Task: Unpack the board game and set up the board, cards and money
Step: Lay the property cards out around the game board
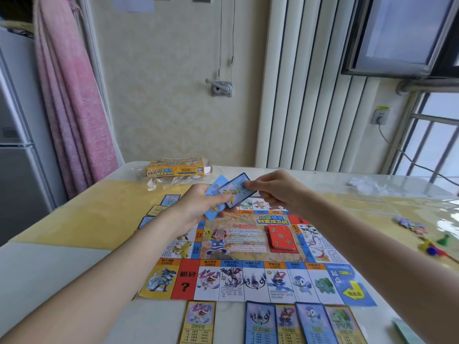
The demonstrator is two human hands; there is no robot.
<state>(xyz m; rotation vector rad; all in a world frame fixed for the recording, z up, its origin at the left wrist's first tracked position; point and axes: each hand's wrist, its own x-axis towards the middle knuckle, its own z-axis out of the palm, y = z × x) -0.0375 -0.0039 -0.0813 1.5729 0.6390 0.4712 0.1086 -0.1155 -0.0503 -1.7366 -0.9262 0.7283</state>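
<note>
Table (pixel 74 219), board (pixel 248 244) partly behind hands (pixel 273 189)

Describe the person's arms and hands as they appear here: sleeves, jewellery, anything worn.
Both arms are bare for all their visible length, with no sleeves in view. The left hand and right hand wear no gloves, and no rings, watch, bracelets or markings show on the sides facing the camera. Fingernails are too small to judge.

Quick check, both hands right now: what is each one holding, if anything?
Left hand: closed, gripping a small stack of cards above the board.
Right hand: closed, fingers pinching one blue-bordered card at the top of that stack.
</note>
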